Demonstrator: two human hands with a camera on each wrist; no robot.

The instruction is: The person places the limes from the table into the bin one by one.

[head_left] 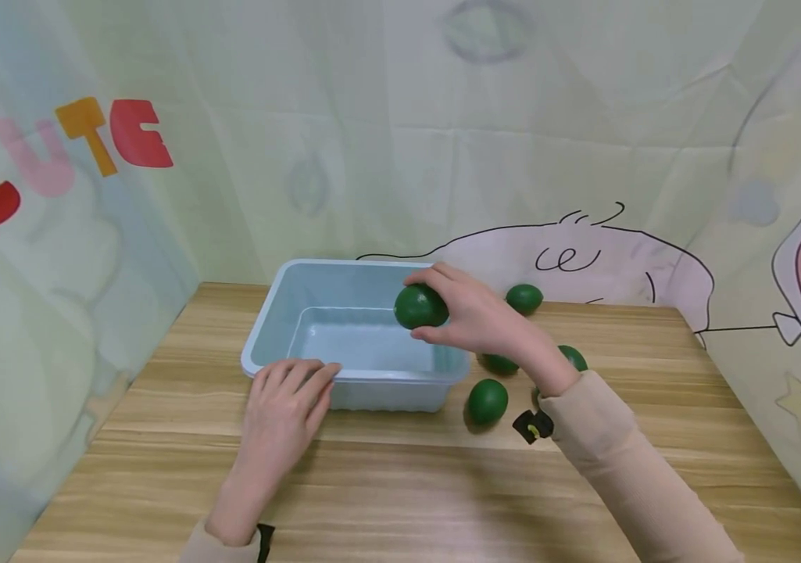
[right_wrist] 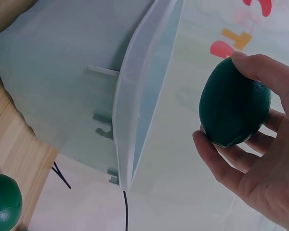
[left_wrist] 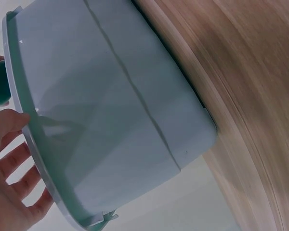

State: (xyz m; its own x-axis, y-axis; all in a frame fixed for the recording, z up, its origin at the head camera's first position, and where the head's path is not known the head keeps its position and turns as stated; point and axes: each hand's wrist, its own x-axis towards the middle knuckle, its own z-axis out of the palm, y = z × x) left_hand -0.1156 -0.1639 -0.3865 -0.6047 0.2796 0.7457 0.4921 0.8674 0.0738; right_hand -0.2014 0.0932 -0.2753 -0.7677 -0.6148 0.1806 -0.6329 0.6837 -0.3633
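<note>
A dark green, egg-shaped fruit (head_left: 417,306) is pinched between the thumb and fingers of my right hand (head_left: 473,313), held up over the right side of a light blue plastic bin (head_left: 384,395). In the right wrist view the fruit (right_wrist: 233,103) looks smooth and glossy, with a small flat patch at its lower end. My left hand (head_left: 284,410) grips the bin's near rim at the left. The left wrist view has its thumb at the outer side of the rim (left_wrist: 33,149) and the fingertips hidden behind it.
More green fruits lie on the wooden table right of the bin: one in front (head_left: 488,402), one at the back (head_left: 523,299), and others partly covered by my right arm. A printed cloth (head_left: 372,156) hangs behind the table and along its sides.
</note>
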